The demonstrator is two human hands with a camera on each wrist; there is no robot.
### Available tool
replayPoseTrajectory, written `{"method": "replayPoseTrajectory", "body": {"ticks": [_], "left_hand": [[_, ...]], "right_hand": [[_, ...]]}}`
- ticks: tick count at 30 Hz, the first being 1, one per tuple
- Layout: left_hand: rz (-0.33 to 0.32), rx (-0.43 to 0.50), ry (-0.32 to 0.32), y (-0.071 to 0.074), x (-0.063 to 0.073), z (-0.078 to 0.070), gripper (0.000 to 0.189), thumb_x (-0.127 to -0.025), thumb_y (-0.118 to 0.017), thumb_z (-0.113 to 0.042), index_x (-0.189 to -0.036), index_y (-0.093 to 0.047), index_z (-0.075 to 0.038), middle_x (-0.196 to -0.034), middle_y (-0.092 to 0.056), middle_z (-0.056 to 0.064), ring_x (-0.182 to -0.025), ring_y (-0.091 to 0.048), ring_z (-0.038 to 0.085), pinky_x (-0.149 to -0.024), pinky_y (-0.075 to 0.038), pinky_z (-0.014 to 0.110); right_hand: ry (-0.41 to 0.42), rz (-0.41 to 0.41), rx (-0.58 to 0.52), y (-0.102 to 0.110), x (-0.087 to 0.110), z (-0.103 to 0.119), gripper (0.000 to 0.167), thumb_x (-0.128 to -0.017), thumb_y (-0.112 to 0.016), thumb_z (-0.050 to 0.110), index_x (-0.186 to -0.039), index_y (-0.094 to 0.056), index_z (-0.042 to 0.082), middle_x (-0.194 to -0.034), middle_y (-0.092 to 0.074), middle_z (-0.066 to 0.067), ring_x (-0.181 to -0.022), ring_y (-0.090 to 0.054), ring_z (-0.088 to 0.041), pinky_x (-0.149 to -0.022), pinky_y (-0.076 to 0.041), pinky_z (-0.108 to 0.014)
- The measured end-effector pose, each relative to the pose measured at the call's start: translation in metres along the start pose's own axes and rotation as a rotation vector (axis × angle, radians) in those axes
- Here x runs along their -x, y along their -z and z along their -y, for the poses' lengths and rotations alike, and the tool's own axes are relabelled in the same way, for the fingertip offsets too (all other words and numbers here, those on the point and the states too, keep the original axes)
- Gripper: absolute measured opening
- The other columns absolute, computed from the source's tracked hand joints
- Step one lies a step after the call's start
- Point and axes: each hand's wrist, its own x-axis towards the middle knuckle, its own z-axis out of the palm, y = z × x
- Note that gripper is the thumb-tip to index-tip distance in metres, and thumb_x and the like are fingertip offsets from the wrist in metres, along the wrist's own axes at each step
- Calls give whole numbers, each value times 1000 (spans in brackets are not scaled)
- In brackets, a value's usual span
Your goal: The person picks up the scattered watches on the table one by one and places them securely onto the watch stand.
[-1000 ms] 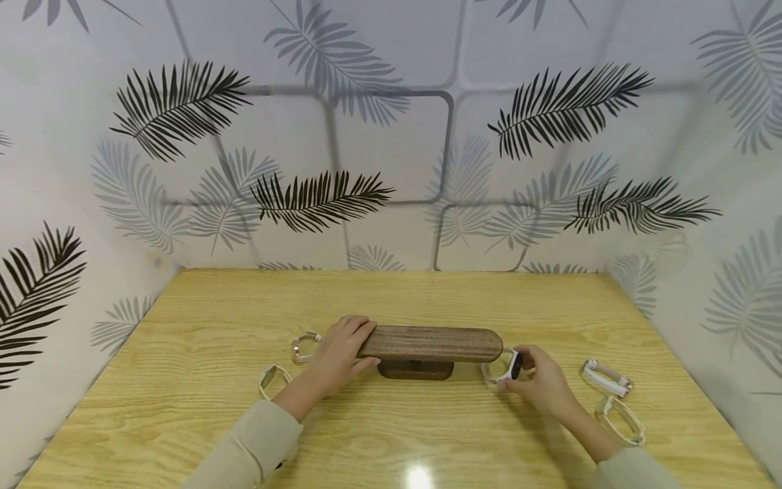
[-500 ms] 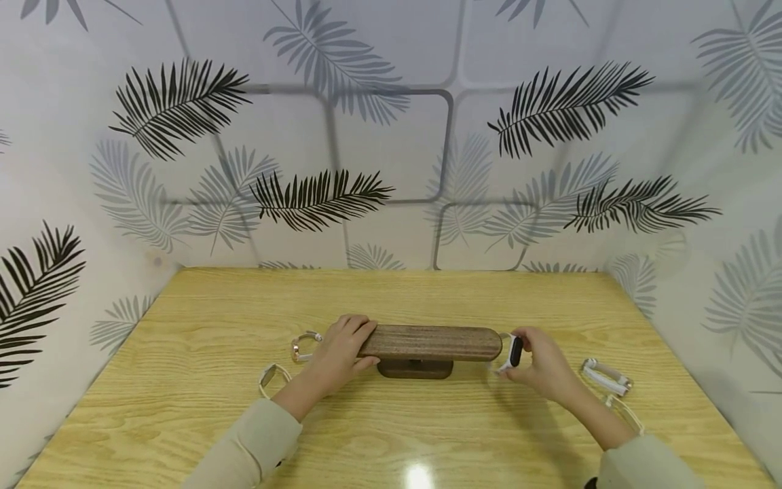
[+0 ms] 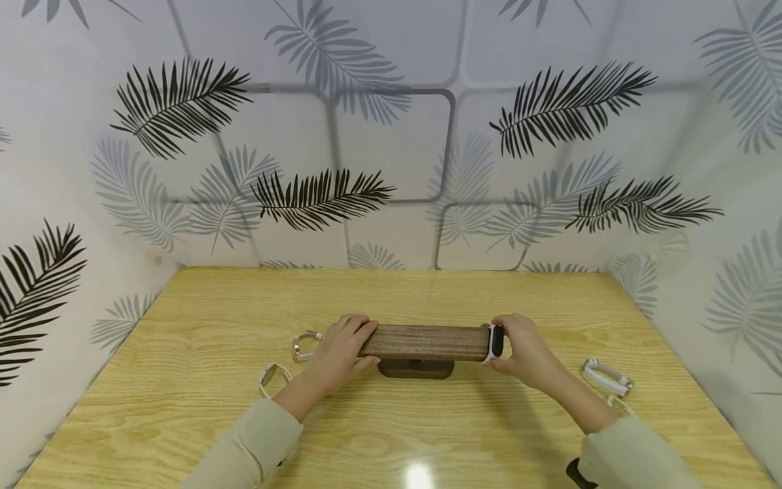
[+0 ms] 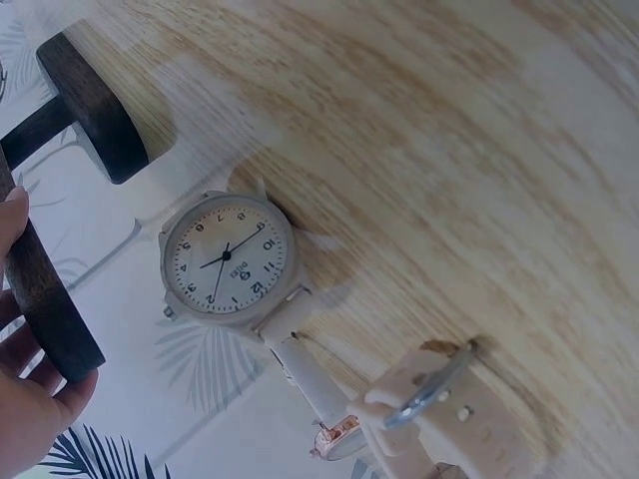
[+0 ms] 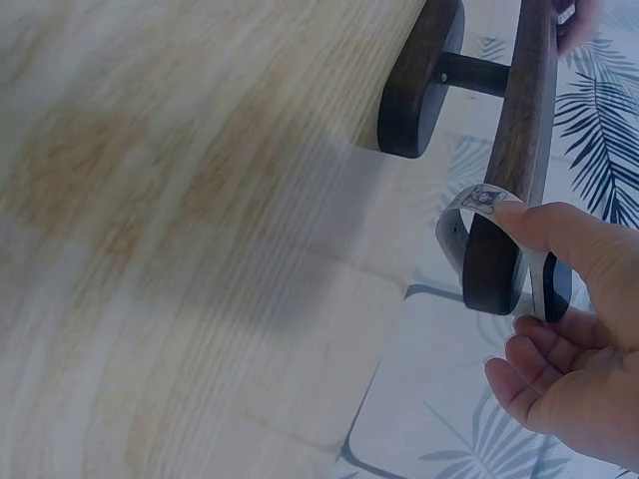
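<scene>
At R end of dark wood bar (image 3: pixel 427 343): R hand (image 3: pixel 525 350) pinches white smartwatch (image 3: pixel 497 341), strap (image 5: pixel 453 232) looped round bar. L hand (image 3: pixel 342 354) grips bar's L end, fingers over top. Base (image 3: pixel 415 369) on wood tbl (image 3: pixel 379 435). Rose-gold watch (image 3: pixel 296 350) + pale-strap watch (image 3: pixel 267 375) nr L hand; white watch (image 3: pixel 606 382) out R of R hand.

Fingers (image 5: pixel 581 326) pinch a white wristband (image 5: pixel 452 239) looped around a wooden bar (image 5: pixel 523 125).

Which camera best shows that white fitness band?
The right wrist view: close up, the white fitness band loops around the end of the wooden bar, held by the right hand. The head view shows it smaller, its dark screen visible; the left wrist view doesn't show it.
</scene>
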Motion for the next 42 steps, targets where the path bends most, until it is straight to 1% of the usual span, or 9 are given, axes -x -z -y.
{"method": "replayPoseTrajectory", "body": {"ticks": [7,13,16,20,25,28,33,37,42], "left_hand": [[4,24,8,1,0,0,57,-83,-68,-36,-127,-54,-4,-123,-55,12,-116,-50,30,-99,-42,44],[6,24,12,2,0,-1,56,-83,-68,-35,-127,-54,-4,-123,-55,13,-115,-50,30,-99,-42,45],[5,19,12,2,1,-1,56,-83,-68,-35,-127,-54,-4,-123,-55,13,-116,-50,30,-99,-42,45],[4,19,13,3,1,-1,56,-83,-68,-35,-127,-54,-4,-123,-55,13,-115,-50,30,-99,-43,45],[-4,42,14,3,1,-2,56,-82,-69,-34,-127,-54,-3,-121,-56,13,-115,-50,30,-98,-43,45],[-5,58,14,3,1,-2,57,-82,-70,-33,-127,-54,-2,-121,-56,14,-115,-50,31,-99,-42,46],[-9,74,15,2,0,-2,56,-81,-70,-32,-127,-54,-2,-122,-55,14,-115,-50,31,-99,-42,46],[6,75,26,1,0,-2,57,-82,-69,-33,-128,-53,-3,-123,-54,13,-116,-48,31,-100,-41,47],[19,76,43,2,1,-3,57,-82,-69,-31,-128,-53,-2,-123,-54,14,-116,-48,32,-100,-41,48]], "right_hand": [[-5,19,-14,-5,-7,13,57,-65,-82,4,-111,-52,-11,-105,-55,-24,-100,-48,-39,-80,-47,-49],[16,-8,50,-13,-13,19,58,-64,-83,5,-112,-54,-9,-105,-56,-23,-101,-51,-39,-83,-47,-52],[35,-17,77,-17,-16,24,59,-63,-85,6,-111,-55,-8,-105,-57,-22,-100,-51,-38,-83,-48,-52],[73,-6,97,-22,-21,32,59,-62,-85,6,-110,-55,-7,-103,-56,-19,-99,-51,-35,-84,-48,-49],[126,2,132,-27,-27,46,59,-60,-87,7,-109,-56,-7,-101,-57,-18,-95,-52,-32,-83,-50,-44],[147,19,152,-30,-29,52,60,-60,-87,8,-110,-56,-7,-101,-57,-17,-95,-53,-31,-82,-52,-41],[139,61,148,-31,-33,60,61,-62,-85,7,-113,-54,-7,-103,-57,-17,-96,-52,-30,-84,-51,-41],[140,86,153,-33,-36,66,61,-64,-85,8,-114,-54,-8,-104,-57,-17,-95,-51,-29,-84,-50,-42],[152,92,147,-37,-38,70,62,-64,-85,9,-114,-53,-7,-104,-57,-17,-94,-51,-29,-83,-50,-42]]}}
